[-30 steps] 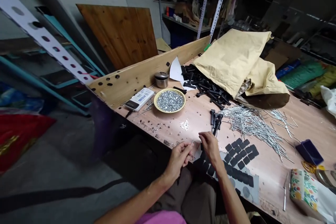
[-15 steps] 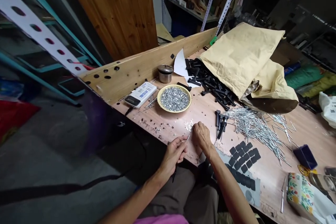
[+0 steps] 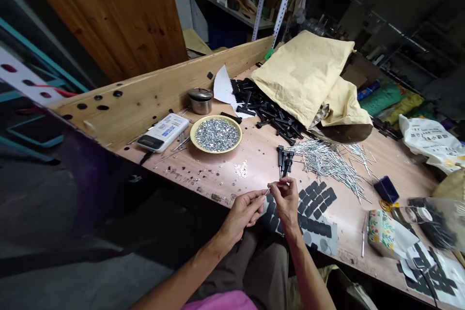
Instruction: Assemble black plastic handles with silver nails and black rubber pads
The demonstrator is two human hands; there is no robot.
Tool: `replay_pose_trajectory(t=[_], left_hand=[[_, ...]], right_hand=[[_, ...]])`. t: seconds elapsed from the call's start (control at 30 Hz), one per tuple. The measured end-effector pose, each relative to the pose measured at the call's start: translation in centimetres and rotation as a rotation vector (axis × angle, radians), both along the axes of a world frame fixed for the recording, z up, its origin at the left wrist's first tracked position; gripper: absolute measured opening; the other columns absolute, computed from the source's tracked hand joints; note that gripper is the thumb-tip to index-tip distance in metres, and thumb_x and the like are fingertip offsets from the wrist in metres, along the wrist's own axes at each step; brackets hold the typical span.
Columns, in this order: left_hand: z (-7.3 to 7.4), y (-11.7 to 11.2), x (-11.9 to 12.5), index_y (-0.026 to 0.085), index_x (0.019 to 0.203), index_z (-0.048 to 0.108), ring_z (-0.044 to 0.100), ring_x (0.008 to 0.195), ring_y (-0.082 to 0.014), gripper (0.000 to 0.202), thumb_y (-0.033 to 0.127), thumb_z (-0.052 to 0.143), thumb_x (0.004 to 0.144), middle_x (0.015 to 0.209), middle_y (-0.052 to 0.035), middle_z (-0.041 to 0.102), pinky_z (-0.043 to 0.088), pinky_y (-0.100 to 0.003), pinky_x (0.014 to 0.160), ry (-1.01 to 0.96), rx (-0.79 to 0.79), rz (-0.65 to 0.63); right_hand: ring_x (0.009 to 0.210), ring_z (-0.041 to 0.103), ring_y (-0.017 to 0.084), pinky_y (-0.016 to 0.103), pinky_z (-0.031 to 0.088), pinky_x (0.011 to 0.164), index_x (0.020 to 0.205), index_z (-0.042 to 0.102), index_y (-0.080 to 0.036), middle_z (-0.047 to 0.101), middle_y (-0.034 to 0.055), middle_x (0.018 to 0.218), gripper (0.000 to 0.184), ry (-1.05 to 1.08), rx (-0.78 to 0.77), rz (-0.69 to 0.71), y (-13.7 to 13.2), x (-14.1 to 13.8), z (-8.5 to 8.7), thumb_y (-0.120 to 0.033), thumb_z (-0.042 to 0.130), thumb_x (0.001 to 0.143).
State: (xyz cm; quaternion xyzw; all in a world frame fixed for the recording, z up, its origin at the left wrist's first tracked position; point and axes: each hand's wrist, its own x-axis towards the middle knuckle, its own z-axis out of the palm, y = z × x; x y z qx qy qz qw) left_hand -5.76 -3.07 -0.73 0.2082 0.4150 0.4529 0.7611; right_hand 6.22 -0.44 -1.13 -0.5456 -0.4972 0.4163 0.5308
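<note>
My left hand is closed on a thin metal rod, whose tip sticks out past the fingertips. At that tip, my right hand pinches with thumb and forefinger; whatever it holds is too small to make out. Both hands are over the table's front edge. Just beyond them lie a loose cluster of small shiny metal rings and a few black T-shaped pieces with metal rods. Below my right hand is a grey sheet of black rounded pads.
A cream bowl holds many small metal pieces. Beside it are a white digital scale and a lidded metal pot. Loose rods, black T-shaped parts, a big paper bag and a blue box lie farther off.
My right hand has moved from the small metal rings back to the rod tip at my left hand. The view has swung to the right.
</note>
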Motion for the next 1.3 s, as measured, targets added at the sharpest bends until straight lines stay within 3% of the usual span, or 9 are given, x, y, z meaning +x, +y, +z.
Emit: replay_pose_trajectory(t=[0.17, 0.3, 0.43, 0.6, 0.73, 0.87, 1.03, 1.17, 1.3], left_hand=[[0.7, -0.6, 0.9, 0.010, 0.099, 0.068, 0.024, 0.034, 0.0006, 0.058, 0.047, 0.075, 0.054, 0.049, 0.0080, 0.045, 0.012, -0.016, 0.034, 0.026, 0.059, -0.049], [1.0, -1.0, 1.2, 0.010, 0.104, 0.067, 0.024, 0.034, 0.0005, 0.063, 0.049, 0.074, 0.054, 0.049, 0.0080, 0.045, 0.011, -0.016, 0.034, 0.034, 0.056, -0.105], [1.0, -1.1, 1.2, 0.010, 0.108, 0.065, 0.024, 0.034, 0.0007, 0.065, 0.048, 0.074, 0.055, 0.048, 0.0086, 0.044, 0.009, -0.016, 0.035, 0.084, 0.050, -0.180], [0.9, -0.8, 0.9, 0.012, 0.111, 0.064, 0.021, 0.033, 0.0017, 0.061, 0.044, 0.072, 0.060, 0.049, 0.0095, 0.042, 0.008, -0.016, 0.036, 0.068, 0.065, -0.315], [1.1, -0.5, 0.7, 0.012, 0.106, 0.064, 0.022, 0.032, 0.0016, 0.057, 0.043, 0.072, 0.060, 0.048, 0.0091, 0.044, 0.010, -0.016, 0.035, 0.042, 0.070, -0.409], [1.0, -0.5, 0.7, 0.012, 0.099, 0.066, 0.022, 0.031, 0.0007, 0.049, 0.043, 0.070, 0.061, 0.047, 0.0089, 0.046, 0.013, -0.015, 0.034, 0.096, 0.098, -0.466], [0.8, -0.8, 1.3, 0.015, 0.081, 0.073, 0.051, 0.046, -0.0090, 0.022, 0.032, 0.061, 0.073, 0.049, 0.0025, 0.057, 0.041, -0.020, 0.047, 0.454, 0.485, -0.342], [0.2, -1.0, 1.7, 0.019, 0.086, 0.073, 0.067, 0.073, -0.0167, 0.021, 0.024, 0.054, 0.080, 0.078, -0.0044, 0.073, 0.052, -0.025, 0.069, 0.651, 0.844, -0.282], [-1.0, -1.2, 2.1, 0.020, 0.101, 0.069, 0.067, 0.072, -0.0139, 0.026, 0.022, 0.047, 0.088, 0.082, -0.0054, 0.072, 0.053, -0.022, 0.067, 0.844, 1.172, -0.179]], right_hand=[[0.065, 0.065, 0.013, 0.025, 0.052, 0.061, 0.087, 0.043, -0.022, 0.066, -0.0007, 0.073, 0.024, -0.032, 0.134, -0.026, -1.9, 1.2, 0.5, -0.029, 0.063, 0.076], [0.070, 0.065, 0.014, 0.028, 0.054, 0.065, 0.089, 0.052, -0.021, 0.067, 0.0017, 0.078, 0.008, -0.368, 0.442, -0.023, -2.6, 2.7, 0.2, -0.019, 0.057, 0.083], [0.079, 0.065, 0.016, 0.029, 0.054, 0.068, 0.095, 0.059, -0.022, 0.069, 0.0060, 0.086, 0.016, -0.666, 0.699, 0.148, -3.1, 4.2, 0.4, -0.012, 0.051, 0.086], [0.072, 0.065, 0.015, 0.027, 0.054, 0.066, 0.092, 0.065, -0.020, 0.068, 0.0055, 0.079, 0.013, -0.600, 0.436, 0.146, -3.4, 5.4, 1.5, -0.026, 0.054, 0.087], [0.070, 0.065, 0.015, 0.024, 0.052, 0.063, 0.085, 0.070, -0.020, 0.069, 0.0050, 0.077, 0.026, -0.464, 0.239, 0.315, -3.2, 6.4, 2.5, -0.042, 0.054, 0.086], [0.068, 0.065, 0.015, 0.024, 0.051, 0.063, 0.089, 0.071, -0.021, 0.070, 0.0042, 0.073, 0.032, -0.486, 0.145, 0.463, -2.9, 7.6, 3.6, -0.045, 0.051, 0.087], [0.068, 0.065, 0.015, 0.023, 0.050, 0.062, 0.087, 0.070, -0.019, 0.070, 0.0055, 0.076, 0.032, -0.727, 0.180, 0.552, -3.2, 8.5, 4.7, -0.043, 0.047, 0.090], [0.069, 0.063, 0.017, 0.026, 0.049, 0.063, 0.085, 0.067, -0.018, 0.067, 0.0083, 0.075, 0.033, -0.939, 0.251, 0.510, -4.1, 8.7, 4.4, -0.038, 0.042, 0.092], [0.063, 0.060, 0.014, 0.023, 0.048, 0.059, 0.080, 0.064, -0.018, 0.064, 0.0041, 0.070, 0.028, -0.766, 0.103, 0.394, -5.0, 8.5, 3.9, -0.038, 0.046, 0.090]])
